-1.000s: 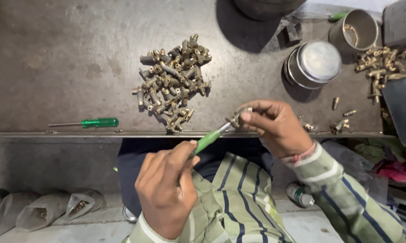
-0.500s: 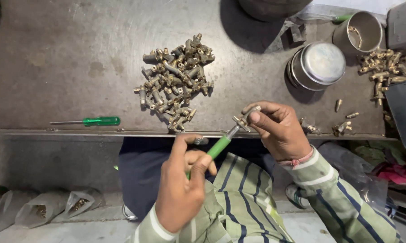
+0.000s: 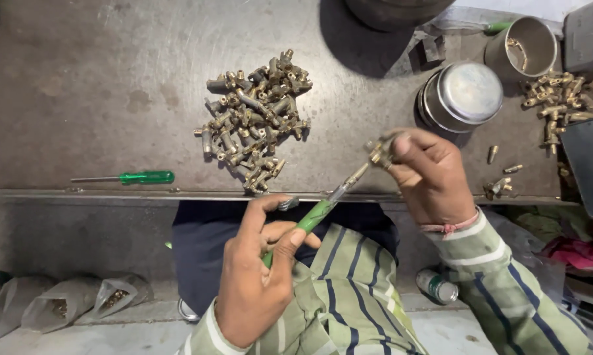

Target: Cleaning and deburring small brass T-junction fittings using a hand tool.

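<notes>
Left hand (image 3: 257,289) lower centre, wrapped round green-handled screwdriver (image 3: 319,213); I read shaft angled up-right so tip meets part. Right hand (image 3: 428,174) right of centre, fingers pinched shut on small brass fitting (image 3: 379,152), held above surface (image 3: 79,79) edge, steadying it for tip. Brass pile (image 3: 254,125) centre frame; second green screwdriver (image 3: 135,177) lies left, untouched. Steel tins (image 3: 461,95) upper right. Clear bags (image 3: 60,302) lower left; green-white can (image 3: 438,287) on floor.
</notes>
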